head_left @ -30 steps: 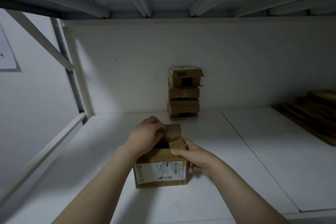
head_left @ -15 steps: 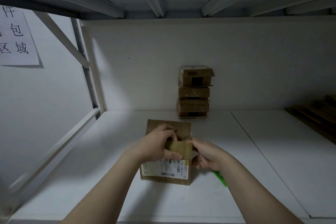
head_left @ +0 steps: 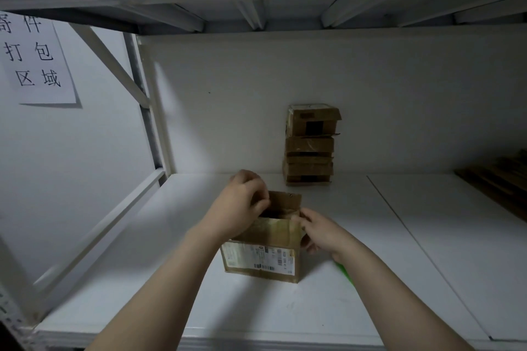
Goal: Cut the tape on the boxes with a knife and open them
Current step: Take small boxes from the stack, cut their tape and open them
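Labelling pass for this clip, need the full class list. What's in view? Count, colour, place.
open cardboard box: 1, brown with a white shipping label, front centre of the shelf, flaps up
stack of cardboard boxes: three or four, brown, against the back wall behind the open box
green object: 1, bright green, on the shelf, mostly hidden under the right forearm; possibly the knife
flat brown sheets: a pile, count unclear, far right of the shelf
paper sign: 1, white with black characters, left wall
shelf: 1, white, under the boxes; another level overhead
left hand: 1, grips a flap at the box's top left
right hand: 1, holds the box's top right corner
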